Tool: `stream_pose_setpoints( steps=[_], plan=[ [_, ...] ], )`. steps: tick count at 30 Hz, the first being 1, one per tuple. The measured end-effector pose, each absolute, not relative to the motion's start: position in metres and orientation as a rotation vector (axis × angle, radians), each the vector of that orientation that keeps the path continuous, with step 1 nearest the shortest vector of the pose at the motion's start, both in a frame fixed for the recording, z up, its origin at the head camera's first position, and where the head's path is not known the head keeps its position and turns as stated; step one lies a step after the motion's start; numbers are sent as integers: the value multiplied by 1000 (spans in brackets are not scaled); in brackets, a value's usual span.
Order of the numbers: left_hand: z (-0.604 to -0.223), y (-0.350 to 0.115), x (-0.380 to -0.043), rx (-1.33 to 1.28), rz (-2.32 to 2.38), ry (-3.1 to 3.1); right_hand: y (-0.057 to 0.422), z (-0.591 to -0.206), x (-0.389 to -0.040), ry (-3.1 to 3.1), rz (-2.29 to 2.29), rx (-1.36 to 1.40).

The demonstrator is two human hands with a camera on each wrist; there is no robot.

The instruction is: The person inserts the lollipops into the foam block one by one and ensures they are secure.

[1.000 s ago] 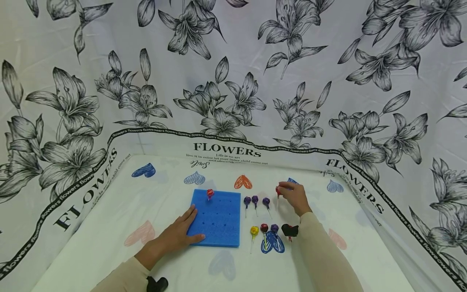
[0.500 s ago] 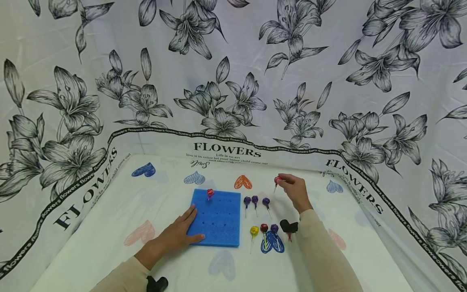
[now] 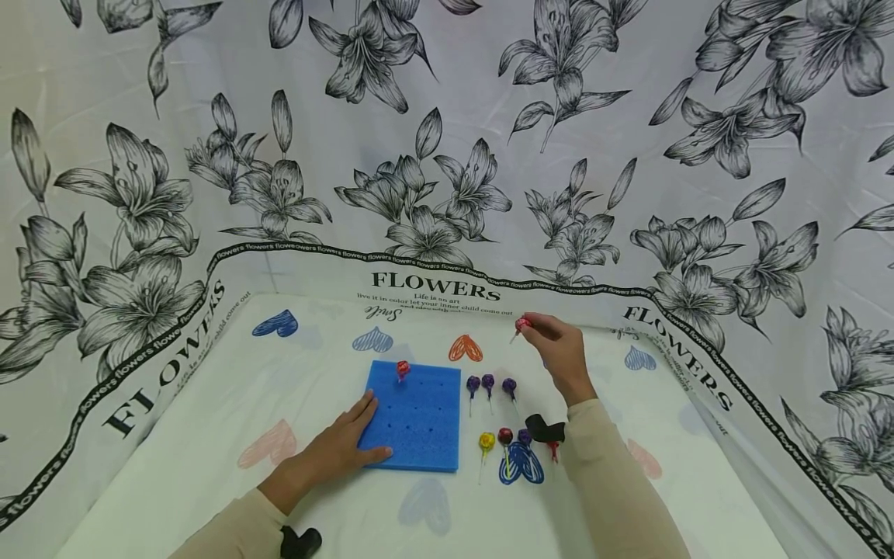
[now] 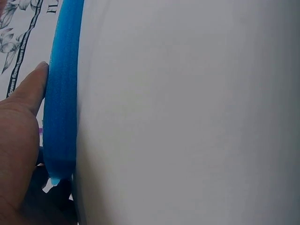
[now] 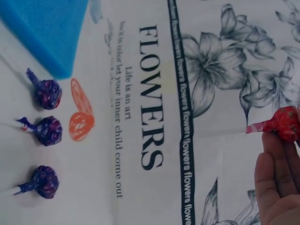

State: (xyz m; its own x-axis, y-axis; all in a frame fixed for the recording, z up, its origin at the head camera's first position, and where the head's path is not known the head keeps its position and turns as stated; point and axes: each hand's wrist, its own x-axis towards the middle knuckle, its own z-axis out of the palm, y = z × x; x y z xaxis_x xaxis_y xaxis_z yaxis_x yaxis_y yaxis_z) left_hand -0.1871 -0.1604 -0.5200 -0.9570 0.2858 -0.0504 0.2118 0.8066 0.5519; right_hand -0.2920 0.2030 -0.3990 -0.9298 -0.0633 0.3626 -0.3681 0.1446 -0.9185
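My right hand (image 3: 560, 351) pinches a red-wrapped lollipop (image 3: 522, 323) by its head, held up above the back of the table with the stick slanting down to the left. In the right wrist view the fingers curl against the red wrapper (image 5: 284, 123). My left hand (image 3: 338, 441) lies along the left edge of a blue foam board (image 3: 436, 415) that has rows of small holes, with the thumb at its front corner. Another red lollipop (image 3: 402, 368) stands upright in the board's back row. In the left wrist view the fingers touch the foam's side (image 4: 63, 93).
Right of the board lie several purple lollipops (image 3: 488, 381). Nearer the front are a yellow lollipop (image 3: 486, 442), a dark red lollipop (image 3: 505, 436), a purple one and a red one partly hidden by the black wrist camera (image 3: 545, 428). A heart-printed white cloth (image 3: 335, 512) covers the table.
My right hand has lifted the red lollipop up and slightly left, away from the lying lollipops, and its stick has tilted. My left hand and the board have stayed put.
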Motion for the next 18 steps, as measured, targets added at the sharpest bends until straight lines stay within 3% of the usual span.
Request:
stream_pose_setpoints(
  steps=[18],
  plan=[
    [-521,-161,-188,392,835,2860,162,-360,-269,-1864,1900,693]
  ],
)
